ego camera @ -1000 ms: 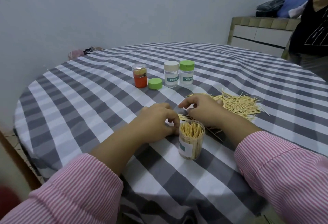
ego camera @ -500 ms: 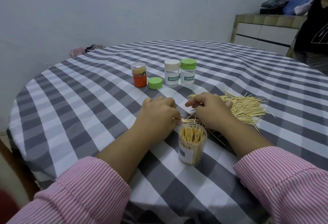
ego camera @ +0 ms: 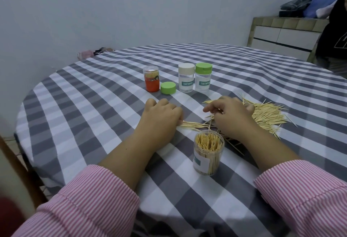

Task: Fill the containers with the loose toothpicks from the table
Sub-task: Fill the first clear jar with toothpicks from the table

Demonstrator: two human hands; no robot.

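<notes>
Left hand: yours, pinches toothpick bundle, long axis pointing right.
Right hand: curled on toothpick pile.
Open container: just nearer you.

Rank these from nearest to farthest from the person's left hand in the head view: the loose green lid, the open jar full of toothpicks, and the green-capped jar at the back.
Measured from the left hand:
1. Loose green lid, just beyond the hand on the cloth.
2. Open jar full of toothpicks, nearer the person and to the hand's right.
3. Green-capped jar, at the back, right end of the row.

The first two are fairly close to call.
</notes>
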